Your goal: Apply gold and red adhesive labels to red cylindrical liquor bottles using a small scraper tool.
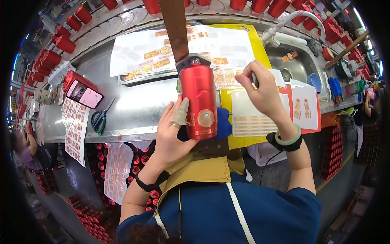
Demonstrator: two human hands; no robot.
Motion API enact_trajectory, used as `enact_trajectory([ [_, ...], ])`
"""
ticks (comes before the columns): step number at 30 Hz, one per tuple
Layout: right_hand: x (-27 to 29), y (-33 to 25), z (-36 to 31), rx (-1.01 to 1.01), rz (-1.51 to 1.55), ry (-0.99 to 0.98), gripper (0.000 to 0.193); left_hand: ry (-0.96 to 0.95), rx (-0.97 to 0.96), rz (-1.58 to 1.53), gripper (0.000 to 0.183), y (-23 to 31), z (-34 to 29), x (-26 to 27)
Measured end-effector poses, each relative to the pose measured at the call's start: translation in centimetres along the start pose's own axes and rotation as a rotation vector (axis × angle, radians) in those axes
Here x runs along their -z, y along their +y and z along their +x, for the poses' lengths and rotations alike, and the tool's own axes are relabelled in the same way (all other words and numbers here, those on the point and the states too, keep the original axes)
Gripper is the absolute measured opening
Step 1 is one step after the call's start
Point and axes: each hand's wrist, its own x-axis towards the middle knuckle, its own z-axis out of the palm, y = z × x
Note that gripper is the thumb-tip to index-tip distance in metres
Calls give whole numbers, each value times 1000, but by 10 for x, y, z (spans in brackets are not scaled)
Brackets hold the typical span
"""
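A glossy red metal bottle [198,95] lies in front of me on a blue pad [224,123], with a round gold decal near its lower end. My left hand [170,132] grips the bottle's left side, the thumb under its near end. One left finger wears a pale finger cot. Raised to the right of the bottle and apart from it, my right hand [261,87] is closed around a small dark object [255,80], mostly hidden by the fingers. Below that hand lies a white sheet with gold stripes [254,126]. Gold decal pieces [224,77] lie just left of it.
A wooden post [174,28] rises beyond the bottle. Large decal sheets [134,44] cover a metal tray. To the left are scissors [100,118] and a phone [84,94] propped on a red cup. A sink [298,61] with a faucet stands right. Red cups [83,14] line the back.
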Motion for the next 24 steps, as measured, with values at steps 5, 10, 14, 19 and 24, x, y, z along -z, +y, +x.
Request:
enact_trajectory([
  [5,2,14,33,-30,-58,-108,18,-20,77,-56,101,0,-7,-2],
  [10,-12,34,35,-46,-59,-224,14,-14,38,-66,102,-4,0,-7],
  [14,-13,53,28,-80,-85,-266,14,-6,88,-43,104,-1,-8,-5],
  [19,28,92,-11,-282,-256,-310,12,-9,72,-69,105,-5,-8,-10],
  [24,115,162,-58,-442,-478,-145,18,-40,107,-52,104,-4,-8,-12],
])
